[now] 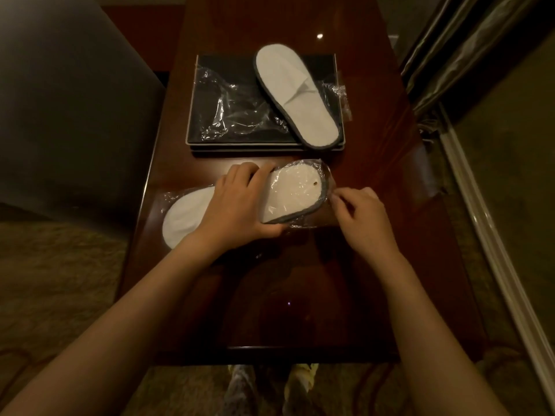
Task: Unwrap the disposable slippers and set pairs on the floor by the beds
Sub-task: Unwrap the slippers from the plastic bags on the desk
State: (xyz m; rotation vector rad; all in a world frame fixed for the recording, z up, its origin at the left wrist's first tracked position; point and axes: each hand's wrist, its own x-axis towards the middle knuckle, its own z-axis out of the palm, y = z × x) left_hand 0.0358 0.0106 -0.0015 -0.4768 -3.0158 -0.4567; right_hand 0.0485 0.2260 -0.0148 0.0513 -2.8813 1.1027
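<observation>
A wrapped pair of white slippers (292, 195) with grey trim lies across the dark wooden table (300, 295), still in clear plastic. My left hand (237, 205) grips the pack across its middle, and the heel end (184, 216) sticks out to the left of it. At the pack's right end, my right hand (359, 210) pinches the plastic wrapper's edge (332, 198) between thumb and fingers. An unwrapped slipper pair (295, 93) lies flat and diagonal on a black tray (210, 139) further back, beside an empty crumpled plastic wrapper (237, 106).
The black tray sits at the table's far half. A grey upholstered bed side (69, 115) stands at left, curtains and a pale window frame (480, 175) at right. Patterned carpet (54, 289) surrounds the table. My legs (270, 388) show below the near edge.
</observation>
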